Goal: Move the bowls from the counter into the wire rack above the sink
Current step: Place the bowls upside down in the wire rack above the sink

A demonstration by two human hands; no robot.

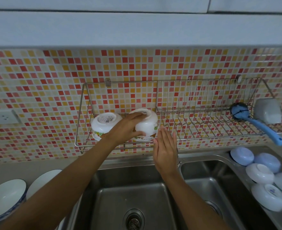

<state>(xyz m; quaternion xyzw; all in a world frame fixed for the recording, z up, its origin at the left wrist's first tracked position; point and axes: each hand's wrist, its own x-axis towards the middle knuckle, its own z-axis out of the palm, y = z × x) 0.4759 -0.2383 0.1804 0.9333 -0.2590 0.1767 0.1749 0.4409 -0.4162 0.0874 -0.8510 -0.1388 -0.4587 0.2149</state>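
Note:
A steel wire rack (pixel 203 128) hangs on the tiled wall above the sink. Two white bowls with a fruit pattern lie upside down in its left end. My left hand (pixel 126 128) grips the right one (pixel 149 125) across its base and side. The left bowl (pixel 102 125) rests beside my wrist. My right hand (pixel 165 148) is flat with fingers apart, just below the rack's front edge, holding nothing. Several pale blue and white bowls (pixel 261 175) lie upside down on the counter at the right.
A double steel sink (pixel 137 196) lies below my arms. A blue dish brush (pixel 255 122) and a white cup holder (pixel 268 112) sit at the rack's right end. Large white bowls (pixel 5 198) lean at the left. A wall socket (pixel 2 117) is at the far left.

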